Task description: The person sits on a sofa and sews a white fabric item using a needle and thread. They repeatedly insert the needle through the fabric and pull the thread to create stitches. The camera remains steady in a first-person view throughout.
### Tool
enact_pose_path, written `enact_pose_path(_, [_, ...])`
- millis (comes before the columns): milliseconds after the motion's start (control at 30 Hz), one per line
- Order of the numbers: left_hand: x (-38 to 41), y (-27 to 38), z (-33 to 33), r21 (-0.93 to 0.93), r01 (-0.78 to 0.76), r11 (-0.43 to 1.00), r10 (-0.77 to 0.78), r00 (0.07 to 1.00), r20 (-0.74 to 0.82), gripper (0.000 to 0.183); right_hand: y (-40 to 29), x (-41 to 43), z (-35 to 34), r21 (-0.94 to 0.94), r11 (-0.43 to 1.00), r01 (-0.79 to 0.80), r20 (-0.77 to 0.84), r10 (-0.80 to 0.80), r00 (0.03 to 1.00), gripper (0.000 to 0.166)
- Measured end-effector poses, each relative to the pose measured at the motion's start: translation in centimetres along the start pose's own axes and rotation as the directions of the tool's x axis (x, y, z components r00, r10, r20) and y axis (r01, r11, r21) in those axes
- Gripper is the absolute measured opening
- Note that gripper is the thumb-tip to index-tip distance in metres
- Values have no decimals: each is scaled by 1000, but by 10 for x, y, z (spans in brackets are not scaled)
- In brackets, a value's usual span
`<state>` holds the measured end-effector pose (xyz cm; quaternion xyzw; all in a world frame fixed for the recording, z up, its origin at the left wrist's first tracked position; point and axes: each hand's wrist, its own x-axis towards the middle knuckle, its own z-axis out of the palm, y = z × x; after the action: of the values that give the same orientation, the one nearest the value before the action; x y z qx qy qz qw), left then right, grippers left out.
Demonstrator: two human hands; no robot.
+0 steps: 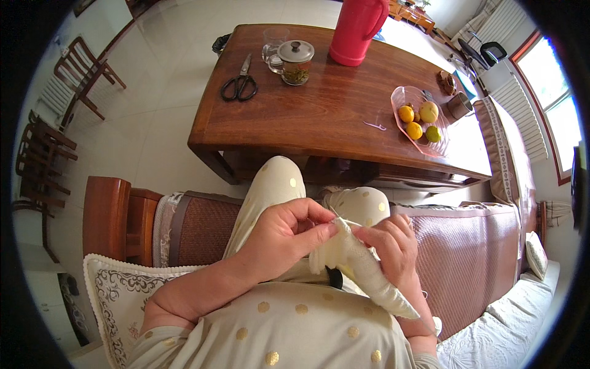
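A piece of cream knitting [368,272] hangs between my hands above my lap, its far end drooping toward my right forearm. My left hand [295,226] pinches the knitting's upper left corner between thumb and fingers, where a thin knitting needle tip [335,212] sticks out. Close beside it, my right hand [392,244] grips the upper right edge, with its fingers curled and a strand of yarn or a needle between the two hands. A thin needle or cable shows at the work's lower end, near my right wrist. The fingers partly hide the stitches.
Beyond my knees stands a wooden coffee table [286,124] with black-handled scissors [239,85], a lidded glass teacup [296,62], a red jug [357,32], a pink fruit plate [400,99], a pink floss pick [375,125] and a metal cup [459,106]. A patterned cushion [115,295] lies at my left.
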<state>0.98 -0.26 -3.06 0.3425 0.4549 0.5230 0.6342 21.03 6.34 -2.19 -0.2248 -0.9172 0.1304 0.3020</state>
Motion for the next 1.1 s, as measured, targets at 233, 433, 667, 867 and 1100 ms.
enact_pose_path(233, [2, -6, 8, 343, -264, 902, 262, 964, 51, 11, 16, 38, 10, 376, 926, -40, 193, -36, 980, 48])
enact_pose_path(433, [2, -10, 1, 231, -210, 950, 222, 975, -28, 12, 11, 24, 0, 32, 994, 100, -38, -99, 994, 48])
enact_pose_path(667, [3, -1, 1, 209, -190, 959, 209, 975, -76, 11, 3, 6, 7, 94, 995, 15, -120, -4, 993, 41])
enact_pose_path(867, [-2, 10, -3, -18, 23, 1000, -22, 998, 59, 14, 7, 5, 3, 389, 919, -65, -1, 71, 997, 33])
enact_pose_path(1100, [0, 12, -5, 1, 88, 996, -87, 991, 102, 21, -5, 4, 5, 341, 927, -158, -75, 194, 978, 26])
